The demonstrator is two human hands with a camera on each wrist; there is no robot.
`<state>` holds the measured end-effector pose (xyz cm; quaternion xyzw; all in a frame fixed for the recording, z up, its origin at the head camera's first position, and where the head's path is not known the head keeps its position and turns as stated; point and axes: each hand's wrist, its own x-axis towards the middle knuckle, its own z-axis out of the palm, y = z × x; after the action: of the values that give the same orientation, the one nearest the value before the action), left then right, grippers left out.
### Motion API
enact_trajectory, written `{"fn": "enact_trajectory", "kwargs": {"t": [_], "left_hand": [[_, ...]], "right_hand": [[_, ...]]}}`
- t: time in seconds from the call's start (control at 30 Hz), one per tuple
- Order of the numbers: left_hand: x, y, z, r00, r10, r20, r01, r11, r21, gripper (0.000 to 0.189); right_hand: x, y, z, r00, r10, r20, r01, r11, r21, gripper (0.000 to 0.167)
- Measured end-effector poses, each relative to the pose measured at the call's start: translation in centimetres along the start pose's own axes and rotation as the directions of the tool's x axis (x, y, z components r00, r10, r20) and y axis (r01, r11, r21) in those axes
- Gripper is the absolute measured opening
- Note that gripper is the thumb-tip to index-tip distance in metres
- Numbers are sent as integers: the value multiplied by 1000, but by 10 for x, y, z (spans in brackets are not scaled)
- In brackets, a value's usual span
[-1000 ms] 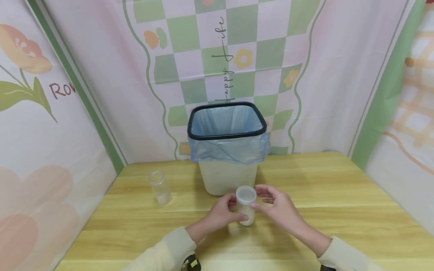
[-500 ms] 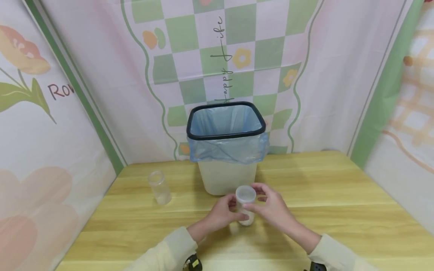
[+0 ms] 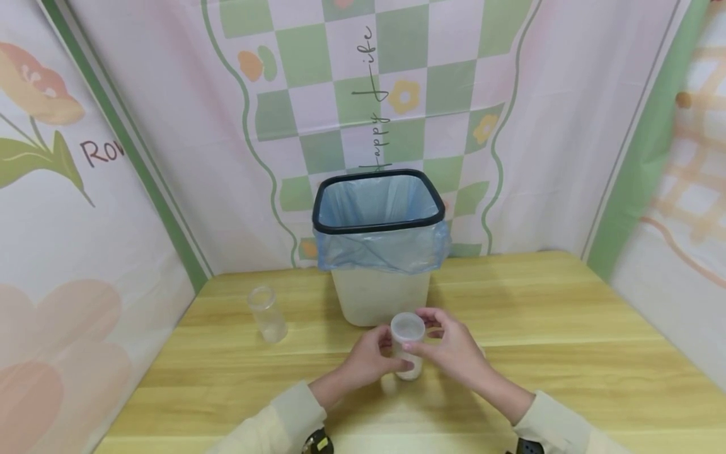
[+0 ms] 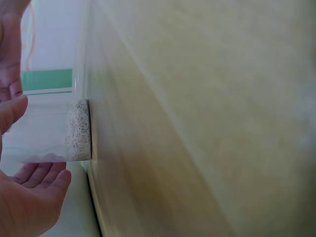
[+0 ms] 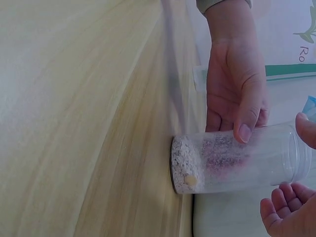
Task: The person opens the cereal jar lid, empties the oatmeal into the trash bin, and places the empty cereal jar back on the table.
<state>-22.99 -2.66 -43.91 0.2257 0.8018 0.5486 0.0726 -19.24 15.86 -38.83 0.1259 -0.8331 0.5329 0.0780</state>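
Note:
A clear, cylindrical plastic jar [image 3: 406, 373] stands upright on the table in front of the bin. Whitish shredded material [image 4: 79, 131] covers its bottom, and a small tan round piece [image 5: 190, 179] shows among it in the right wrist view. My left hand [image 3: 367, 360] grips the jar's body from the left, thumb across the near side. At the top, my right hand [image 3: 454, 350] holds the translucent lid [image 3: 408, 326], its thumb at the front and fingers behind. In the right wrist view, the fingertips curl close to the jar's rim. The lid sits on the jar.
Behind the jar stands a pale bin [image 3: 377, 299] with a black rim and a blue liner bag [image 3: 380, 252]. Another clear cylinder [image 3: 269, 318] stands on the left of the wooden table [image 3: 544, 328]. Patterned cloth [image 3: 403, 139] hangs around the back and sides.
My right hand has moved left, closer around the lid. Jar and both hands have shifted slightly left. The bin and the other cylinder have stayed put.

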Motion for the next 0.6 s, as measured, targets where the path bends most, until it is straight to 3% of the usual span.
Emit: {"fn": "enact_trajectory", "kwargs": {"t": [0.6], "left_hand": [[-19, -2, -15, 996, 86, 28, -88, 990, 105, 57]], "right_hand": [[-7, -1, 5, 998, -32, 55, 31, 999, 14, 63]]}}
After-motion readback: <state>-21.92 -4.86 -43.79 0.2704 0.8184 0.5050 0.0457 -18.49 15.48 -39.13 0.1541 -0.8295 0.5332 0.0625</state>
